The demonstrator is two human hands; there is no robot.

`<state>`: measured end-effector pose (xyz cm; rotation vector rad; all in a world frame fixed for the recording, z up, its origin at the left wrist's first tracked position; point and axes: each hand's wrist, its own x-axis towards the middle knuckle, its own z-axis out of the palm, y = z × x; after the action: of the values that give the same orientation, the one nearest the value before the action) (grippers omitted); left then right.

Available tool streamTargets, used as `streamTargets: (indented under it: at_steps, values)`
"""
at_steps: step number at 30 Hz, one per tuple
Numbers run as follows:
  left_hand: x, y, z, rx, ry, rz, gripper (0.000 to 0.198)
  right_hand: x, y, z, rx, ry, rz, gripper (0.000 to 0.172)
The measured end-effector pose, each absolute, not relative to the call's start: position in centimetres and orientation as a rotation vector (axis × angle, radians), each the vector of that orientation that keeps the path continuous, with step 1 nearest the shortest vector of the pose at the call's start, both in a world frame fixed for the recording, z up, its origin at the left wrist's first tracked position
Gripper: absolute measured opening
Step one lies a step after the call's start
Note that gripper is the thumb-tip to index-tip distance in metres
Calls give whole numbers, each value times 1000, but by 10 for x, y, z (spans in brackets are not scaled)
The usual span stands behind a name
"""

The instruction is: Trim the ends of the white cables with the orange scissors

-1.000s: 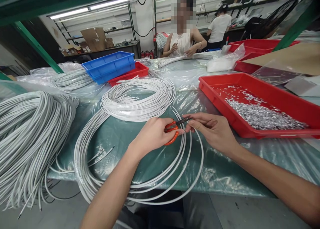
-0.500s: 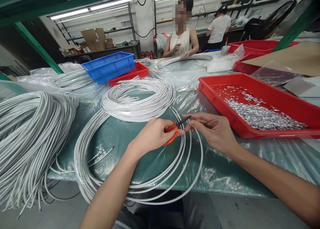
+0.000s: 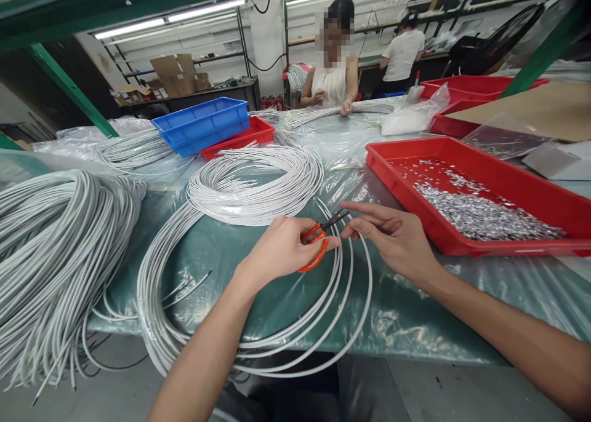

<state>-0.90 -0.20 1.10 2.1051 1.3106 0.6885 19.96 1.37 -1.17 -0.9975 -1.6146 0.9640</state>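
My left hand (image 3: 282,248) is closed round orange-handled snips (image 3: 318,242), whose dark blades point right and up. My right hand (image 3: 392,237) sits just right of the blades, thumb and fingers pinched near the blade tips on something too small to make out, the index finger stretched forward. Both hands hover over loose loops of white cable (image 3: 295,336) lying on the green, plastic-covered table (image 3: 406,323). A thicker coil of white cable (image 3: 258,182) lies just beyond the hands.
A red tray (image 3: 466,194) holding several small metal pieces stands to the right. A big grey cable bundle (image 3: 50,250) hangs over the left edge. Blue tray (image 3: 203,120) and another red tray (image 3: 240,136) sit behind. A person (image 3: 333,71) works at the far side.
My hands have stayed almost in place; the right index finger has straightened and the snips tilted slightly. The person across the table has lowered a hand onto the cables.
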Motion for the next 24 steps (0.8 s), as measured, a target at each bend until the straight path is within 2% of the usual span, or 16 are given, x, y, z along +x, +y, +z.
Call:
streamTargets:
  at_steps: [7, 14, 24]
  values:
    - [-11, -4, 13, 2007, 1206, 604, 54, 200, 17, -10, -990, -1516, 1039, 35]
    - [-11, -3, 13, 1966, 1138, 557, 50, 200, 15, -8, -952, -1663, 994, 34]
    - [-9, -3, 12, 1895, 1094, 565, 48, 201, 15, -10, -900, -1685, 1103, 35]
